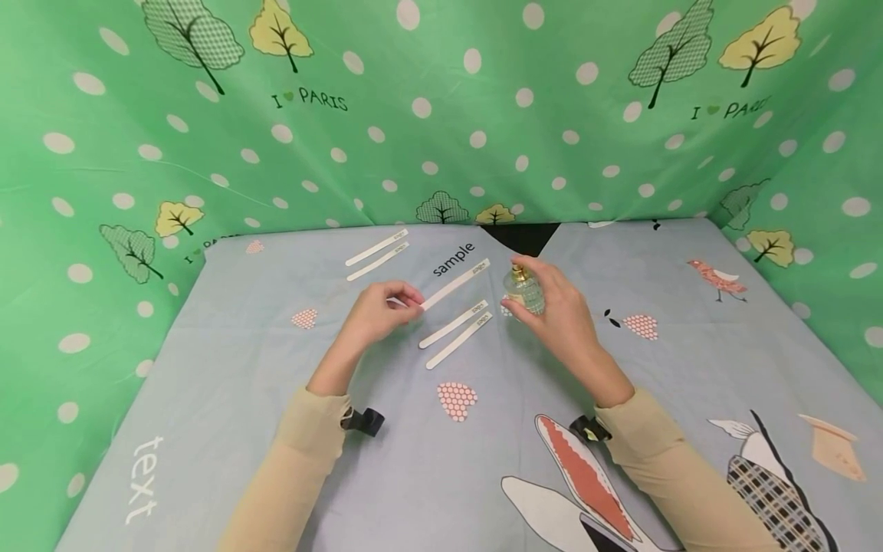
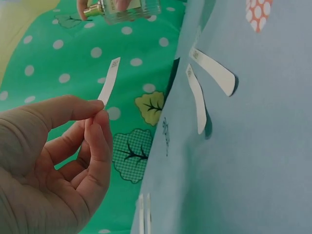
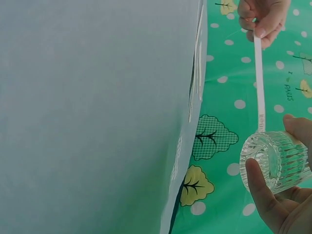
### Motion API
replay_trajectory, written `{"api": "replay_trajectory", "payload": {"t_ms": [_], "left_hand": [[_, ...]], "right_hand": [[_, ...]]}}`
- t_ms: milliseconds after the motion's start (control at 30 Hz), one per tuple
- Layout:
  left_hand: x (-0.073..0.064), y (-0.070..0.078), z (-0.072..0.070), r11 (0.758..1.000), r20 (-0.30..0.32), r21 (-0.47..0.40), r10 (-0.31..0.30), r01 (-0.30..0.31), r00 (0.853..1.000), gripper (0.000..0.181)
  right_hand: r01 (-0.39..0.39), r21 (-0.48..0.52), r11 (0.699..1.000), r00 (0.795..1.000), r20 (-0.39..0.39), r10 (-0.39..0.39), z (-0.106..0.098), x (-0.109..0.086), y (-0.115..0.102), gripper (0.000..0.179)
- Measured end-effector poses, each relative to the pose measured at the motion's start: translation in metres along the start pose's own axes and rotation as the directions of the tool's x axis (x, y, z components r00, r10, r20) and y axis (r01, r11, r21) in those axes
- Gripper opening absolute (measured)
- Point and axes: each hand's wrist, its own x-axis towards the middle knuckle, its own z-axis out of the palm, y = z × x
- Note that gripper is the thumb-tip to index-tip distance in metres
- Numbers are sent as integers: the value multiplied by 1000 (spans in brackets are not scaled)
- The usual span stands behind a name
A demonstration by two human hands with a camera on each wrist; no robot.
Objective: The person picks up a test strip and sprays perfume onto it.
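Note:
Between thumb and fingertips, my left hand [image 1: 382, 312] pinches one end of a white paper test strip [image 1: 455, 284]. The strip's far end, with small printing on it, points toward the bottle; in the left wrist view the strip [image 2: 110, 82] rises from the fingertips. My right hand [image 1: 562, 310] grips a clear ribbed glass perfume bottle [image 1: 526, 291] with a gold neck, one finger at its top. In the right wrist view the bottle's round base [image 3: 263, 163] faces the camera, with a thumb against it. Strip and bottle are held above the table, close together.
Two more paper strips [image 1: 453, 326] lie on the table just below the held one. Another pair of strips [image 1: 377, 255] lies farther back on the left. Grey-blue printed cloth [image 1: 228, 368] covers the table, and a green dotted curtain [image 1: 386, 138] hangs behind and at both sides.

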Motion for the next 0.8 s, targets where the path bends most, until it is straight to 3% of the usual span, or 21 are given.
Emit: {"api": "replay_trajectory", "payload": {"t_ms": [800], "left_hand": [[-15, 23, 2, 998, 30, -54, 28, -27, 999, 15]], "right_hand": [[33, -45, 998, 999, -9, -34, -1, -1, 0, 61]]}}
